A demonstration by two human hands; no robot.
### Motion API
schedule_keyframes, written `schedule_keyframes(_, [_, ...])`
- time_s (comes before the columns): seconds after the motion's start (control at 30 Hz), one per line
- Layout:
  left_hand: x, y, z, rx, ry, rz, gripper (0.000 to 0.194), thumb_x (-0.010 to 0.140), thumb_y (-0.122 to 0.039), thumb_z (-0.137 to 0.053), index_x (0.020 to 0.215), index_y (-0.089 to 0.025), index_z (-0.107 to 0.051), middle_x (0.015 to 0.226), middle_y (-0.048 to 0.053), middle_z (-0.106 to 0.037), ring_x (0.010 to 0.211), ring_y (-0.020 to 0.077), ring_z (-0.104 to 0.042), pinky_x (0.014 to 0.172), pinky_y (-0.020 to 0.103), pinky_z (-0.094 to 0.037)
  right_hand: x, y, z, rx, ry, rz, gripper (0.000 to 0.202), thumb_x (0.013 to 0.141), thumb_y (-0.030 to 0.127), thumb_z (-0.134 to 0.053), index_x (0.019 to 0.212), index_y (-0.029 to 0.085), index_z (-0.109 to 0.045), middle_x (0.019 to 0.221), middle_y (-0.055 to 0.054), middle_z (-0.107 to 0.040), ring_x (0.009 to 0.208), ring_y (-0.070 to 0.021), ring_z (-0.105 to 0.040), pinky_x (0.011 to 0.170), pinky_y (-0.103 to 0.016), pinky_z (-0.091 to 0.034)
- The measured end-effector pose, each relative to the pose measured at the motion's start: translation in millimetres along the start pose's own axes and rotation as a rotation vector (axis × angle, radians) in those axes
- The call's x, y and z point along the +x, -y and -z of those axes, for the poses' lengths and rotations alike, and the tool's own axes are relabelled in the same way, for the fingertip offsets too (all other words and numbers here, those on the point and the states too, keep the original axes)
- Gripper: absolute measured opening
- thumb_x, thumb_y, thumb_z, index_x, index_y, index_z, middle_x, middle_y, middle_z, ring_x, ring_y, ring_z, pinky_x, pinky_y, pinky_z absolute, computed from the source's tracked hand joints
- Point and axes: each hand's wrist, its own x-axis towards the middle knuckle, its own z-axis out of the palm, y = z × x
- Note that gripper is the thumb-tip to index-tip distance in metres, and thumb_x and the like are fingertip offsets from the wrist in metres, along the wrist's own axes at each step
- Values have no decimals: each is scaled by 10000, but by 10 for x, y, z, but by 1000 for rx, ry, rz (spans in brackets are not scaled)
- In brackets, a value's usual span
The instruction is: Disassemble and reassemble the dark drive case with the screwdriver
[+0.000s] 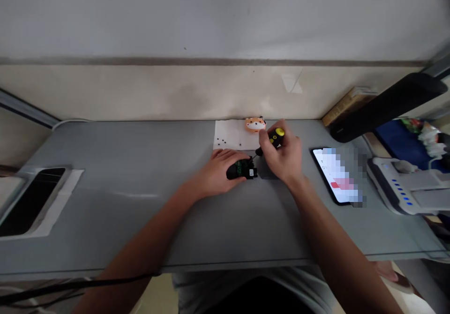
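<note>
Near the middle of the grey table, my left hand (221,172) holds a small black device (242,168) with green circuitry showing. Its fingers and thumb close around the device's left end. My right hand (284,157) grips a black and yellow screwdriver (276,137), whose thin shaft slants down to the upper right part of the device. Behind the hands lies a white sheet of paper (230,133) with several tiny dark pieces, probably screws, on it. An orange and white animal-faced object (255,124) sits on the paper's right side.
A lit phone (335,175) lies right of my right arm. Beyond it are a white power strip (404,190) with blue lights, a black cylinder (386,105) and a box (348,103). At the far left, a dark-screened phone (33,201) rests on white paper. A wall stands behind the table.
</note>
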Motion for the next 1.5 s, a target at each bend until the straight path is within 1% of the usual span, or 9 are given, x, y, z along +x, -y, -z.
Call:
schedule_keyframes(0.4, [-10,38,-15,78,-17,-22,450,889,-319,-717,1320,-289,-591,1319,48,-674,1268,282,-590,1158,486,-364,-8,-18,14,-55,1,26,224,918,343,-604,746,248,-496,618,59,-456,532,-95,-408,557,-246,-387])
schedule_keyframes(0.6, [-5,36,0,105,-2,4,436,888,-361,-718,1307,-304,-611,1314,45,-677,1263,297,-594,1175,508,-344,-30,-36,15,-92,-11,57,226,940,409,-607,788,251,-553,647,34,-479,574,-120,-472,592,-268,-441])
schedule_keyframes(0.73, [-15,51,-8,151,-2,2,473,892,-403,-733,1332,-294,-597,1332,53,-666,1273,292,-582,1184,499,-325,-18,-47,50,-99,-78,70,246,965,467,-573,852,248,-585,660,26,-494,611,-127,-514,584,-273,-451])
schedule_keyframes(0.9, [-26,83,-60,156,-17,-40,545,907,-471,-721,1393,-289,-553,1374,62,-640,1281,292,-566,1179,472,-320,6,-76,96,-33,-179,36,269,996,477,-528,895,238,-600,683,21,-511,638,-126,-560,593,-284,-459])
schedule_keyframes(1.0, [-29,65,-31,160,-39,-44,497,941,-454,-664,1393,-284,-546,1348,61,-649,1258,286,-576,1165,467,-331,10,-99,103,-25,-213,27,298,1005,500,-499,915,236,-606,696,15,-523,643,-128,-570,589,-290,-455])
schedule_keyframes(1.1, [-39,40,57,227,-150,44,308,985,-359,-544,1264,-244,-605,1279,82,-655,1231,288,-579,1106,468,-383,11,-108,97,3,-228,10,293,1000,501,-507,915,237,-603,686,17,-521,630,-128,-558,577,-287,-449])
schedule_keyframes(1.2, [-60,31,138,333,-225,178,191,960,-278,-489,1079,-235,-633,1170,95,-657,1172,308,-588,1019,483,-436,10,-104,83,11,-244,-1,259,991,468,-530,891,237,-591,679,15,-517,642,-138,-561,584,-292,-452])
schedule_keyframes(1.33, [-77,4,164,371,-187,255,129,888,-255,-541,1000,-243,-604,1003,79,-664,995,307,-635,921,474,-490,3,-106,57,9,-259,8,233,979,427,-553,840,240,-560,677,10,-501,667,-154,-564,586,-296,-440])
schedule_keyframes(1.5, [-47,-96,139,416,-71,372,177,895,-242,-526,1055,-220,-598,1028,93,-673,978,300,-669,900,442,-512,-1,-112,26,64,-301,33,248,958,411,-589,788,237,-542,664,25,-486,639,-135,-527,584,-290,-431])
